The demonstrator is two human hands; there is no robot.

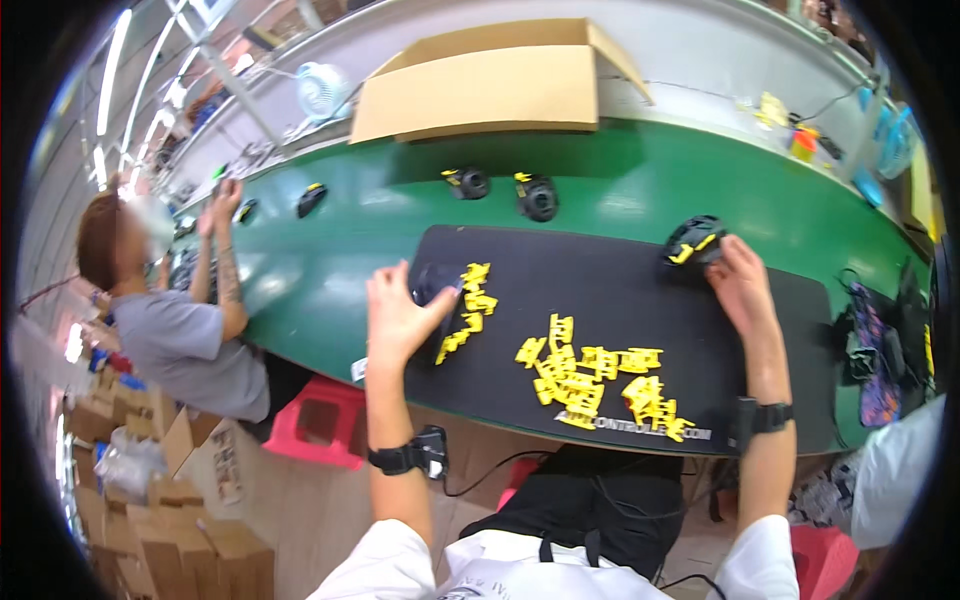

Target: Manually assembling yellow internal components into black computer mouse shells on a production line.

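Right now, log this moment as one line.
left hand: beside yellow pieces, grip unclear | right hand: gripping black-and-yellow part | black mat: loose yellow pile

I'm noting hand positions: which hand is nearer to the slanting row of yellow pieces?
Left. The left hand is just left of the row of yellow pieces, thumb close beside it; the right hand is well off to the right, at a black part.

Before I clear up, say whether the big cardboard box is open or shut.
Open: the cardboard box shows its inside, and a flap sticks out at its right.
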